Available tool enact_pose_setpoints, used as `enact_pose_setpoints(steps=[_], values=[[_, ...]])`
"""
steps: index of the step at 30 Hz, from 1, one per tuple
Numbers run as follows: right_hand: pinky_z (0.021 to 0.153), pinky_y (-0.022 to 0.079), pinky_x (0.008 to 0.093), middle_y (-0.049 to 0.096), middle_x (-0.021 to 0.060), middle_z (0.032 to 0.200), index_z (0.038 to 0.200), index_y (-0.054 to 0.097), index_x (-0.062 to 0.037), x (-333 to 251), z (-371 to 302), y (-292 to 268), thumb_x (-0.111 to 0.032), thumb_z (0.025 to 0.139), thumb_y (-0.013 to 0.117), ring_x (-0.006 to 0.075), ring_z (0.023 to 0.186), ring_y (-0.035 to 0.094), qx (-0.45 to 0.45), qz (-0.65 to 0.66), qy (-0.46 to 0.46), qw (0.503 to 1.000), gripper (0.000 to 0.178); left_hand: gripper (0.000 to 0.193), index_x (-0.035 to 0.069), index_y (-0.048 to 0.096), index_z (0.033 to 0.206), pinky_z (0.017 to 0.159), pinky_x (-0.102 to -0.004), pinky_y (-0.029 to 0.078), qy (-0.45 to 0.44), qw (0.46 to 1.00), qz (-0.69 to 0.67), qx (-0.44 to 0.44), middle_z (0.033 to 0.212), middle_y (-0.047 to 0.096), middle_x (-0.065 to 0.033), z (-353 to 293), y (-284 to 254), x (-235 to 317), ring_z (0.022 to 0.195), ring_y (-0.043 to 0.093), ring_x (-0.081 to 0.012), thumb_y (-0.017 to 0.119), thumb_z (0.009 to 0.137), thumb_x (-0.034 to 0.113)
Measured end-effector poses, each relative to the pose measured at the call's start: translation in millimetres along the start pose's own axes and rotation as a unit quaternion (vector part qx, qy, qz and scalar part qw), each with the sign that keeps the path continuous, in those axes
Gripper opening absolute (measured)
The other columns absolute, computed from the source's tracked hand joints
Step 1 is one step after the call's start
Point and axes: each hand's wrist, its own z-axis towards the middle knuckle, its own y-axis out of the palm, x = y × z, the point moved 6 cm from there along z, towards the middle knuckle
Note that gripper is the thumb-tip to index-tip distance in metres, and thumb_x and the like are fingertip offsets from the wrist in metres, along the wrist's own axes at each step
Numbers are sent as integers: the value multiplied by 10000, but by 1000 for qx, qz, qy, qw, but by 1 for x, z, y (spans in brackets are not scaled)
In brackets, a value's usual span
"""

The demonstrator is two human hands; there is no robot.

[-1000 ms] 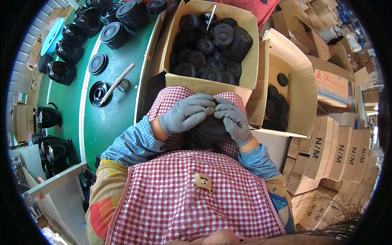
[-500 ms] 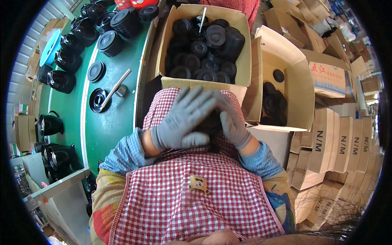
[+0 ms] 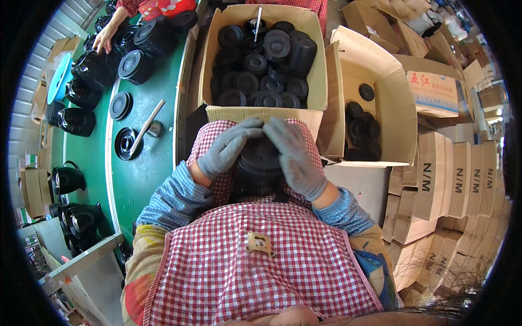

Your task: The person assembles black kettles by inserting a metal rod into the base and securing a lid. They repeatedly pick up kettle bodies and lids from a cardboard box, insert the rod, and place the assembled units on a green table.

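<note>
Grey gloves (image 3: 299,165) curve around a black stack (image 3: 260,160)

Watching remotely, I look down on the wearer's checked lap (image 3: 204,137), where the stack of round pieces sits between both hands, probably so the knees support its weight. The left hand (image 3: 225,151) arches along its left side; I cannot tell whether it grips, because its thumb is hard to make out. The right hand (image 3: 293,157), slightly blurred, slants over the far right edge, fingers extended, pinching nothing visible. Just beyond the knees stands a carton (image 3: 319,70) of black discs (image 3: 277,46), seemingly for easy reach. Leftward, on a green table (image 3: 138,185), a pale rod (image 3: 149,125) leans across a black ring (image 3: 122,138). A co-worker's hand (image 3: 105,41), its arm cut off, is at dark pots (image 3: 92,70); contact is unclear. The stack's underside is hidden.
</note>
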Motion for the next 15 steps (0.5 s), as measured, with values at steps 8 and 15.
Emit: enact_pose_setpoints(steps=[8,15], values=[[1203,264,497,529,178,1479,1412,590,-104,49,1,17,-165,1005,499,355,1395,457,-78,73,33,994,421,378,-15,670,1215,1145,-498,374,5,981,192,9,1340,614,-216,-15,13,27,1339,508,-413,481,1049,267],[1209,271,489,523,178,1484,1408,574,-36,36,-3,22,-237,1052,468,366,1414,432,-29,64,56,996,422,479,-23,569,1359,1160,-513,338,-7,993,120,10,1420,551,-223,-13,-1,13,1376,445,-457,514,1006,296]])
